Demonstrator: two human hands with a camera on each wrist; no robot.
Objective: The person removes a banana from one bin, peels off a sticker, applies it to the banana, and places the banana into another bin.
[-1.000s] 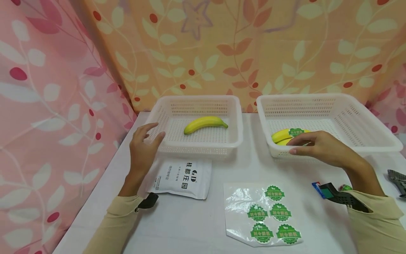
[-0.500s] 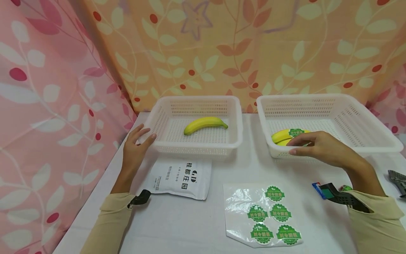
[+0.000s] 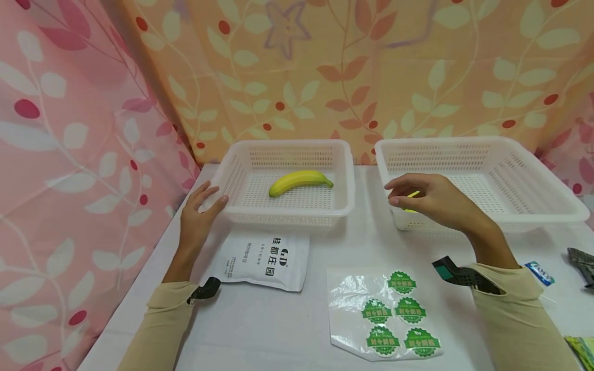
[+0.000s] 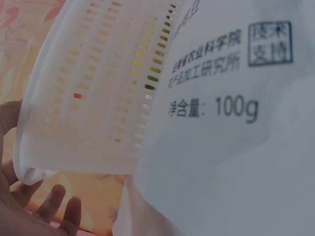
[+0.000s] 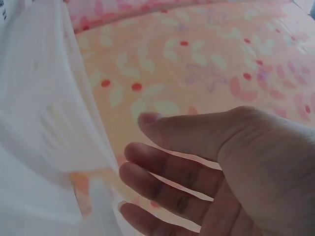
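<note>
Our right hand (image 3: 433, 201) has lifted off the stickered bananas in the right basket (image 3: 533, 206), fingers loosely spread and holding nothing; only a yellow sliver (image 3: 412, 195) shows behind it. Our left hand (image 3: 197, 219) stays open against the left basket (image 3: 283, 211), where one banana (image 3: 299, 181) lies. Two baskets, five stickers (image 3: 399, 314), one white pouch (image 3: 266, 260) before the left basket.

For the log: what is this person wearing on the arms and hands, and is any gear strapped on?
Both hands, the left hand and right hand, are bare, with no gloves. Each forearm has a long, pale beige sleeve reaching the wrist. A small black device sits at the left cuff, and a black perforated mount with a teal part sits at the right cuff. No rings or watch are visible.
</note>
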